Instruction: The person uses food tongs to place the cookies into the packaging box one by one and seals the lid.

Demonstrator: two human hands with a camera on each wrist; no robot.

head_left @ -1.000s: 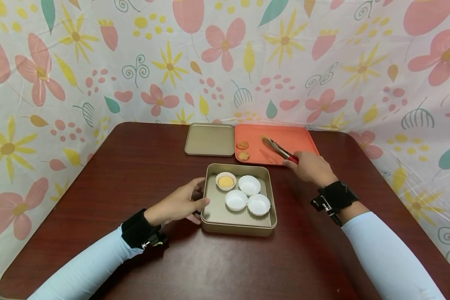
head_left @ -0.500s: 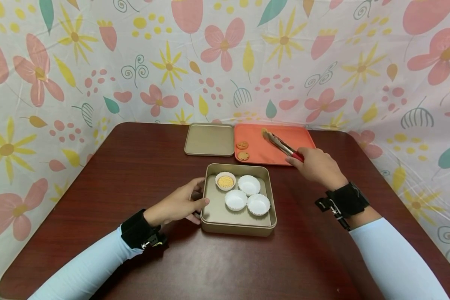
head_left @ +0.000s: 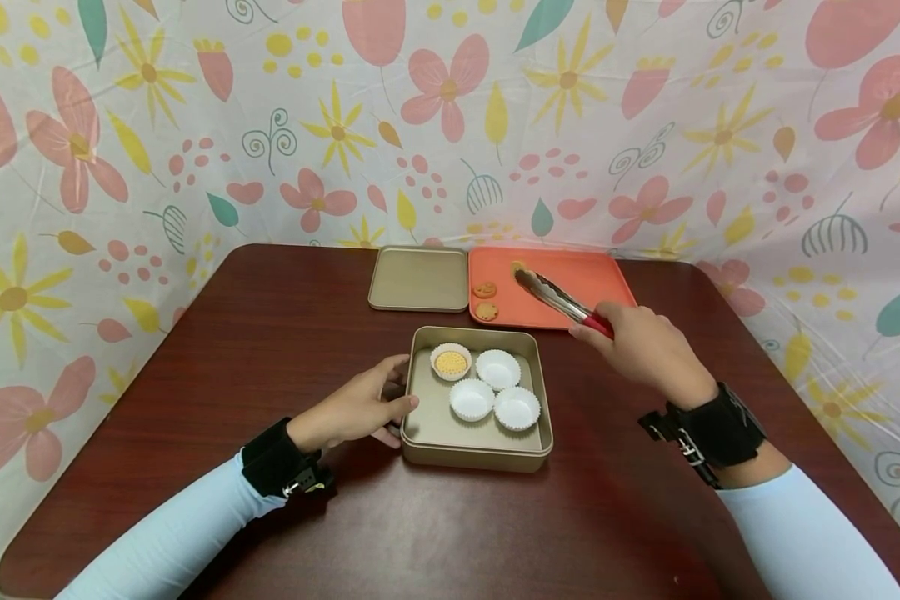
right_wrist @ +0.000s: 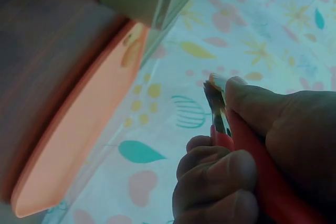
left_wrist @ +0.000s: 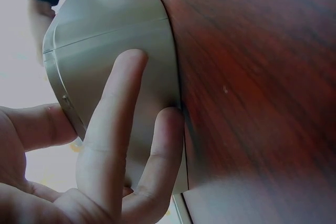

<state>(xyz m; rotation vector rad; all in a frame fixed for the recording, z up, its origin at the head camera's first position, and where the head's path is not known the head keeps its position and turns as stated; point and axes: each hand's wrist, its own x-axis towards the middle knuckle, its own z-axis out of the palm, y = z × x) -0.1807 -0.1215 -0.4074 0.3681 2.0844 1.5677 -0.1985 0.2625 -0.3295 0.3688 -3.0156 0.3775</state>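
Note:
My right hand grips the red-handled metal tongs, reaching over the orange tray. A small yellowish cookie is held at the tips of the tongs, above the tray; in the right wrist view the tongs and cookie show past my thumb. My left hand holds the left wall of the square gold tin, thumb at the rim and fingers against the outside. Inside the tin are a paper cup with a yellow cookie and three bare white paper cups.
Two round cookies lie at the left edge of the orange tray. A flat gold lid rests beside that tray, behind the tin. A flowered sheet hangs along the back of the dark wooden table.
My right hand has come slightly nearer and to the right, the tongs and cookie first shifting right, then left and lifting a little. The left hand and tin have stayed put.

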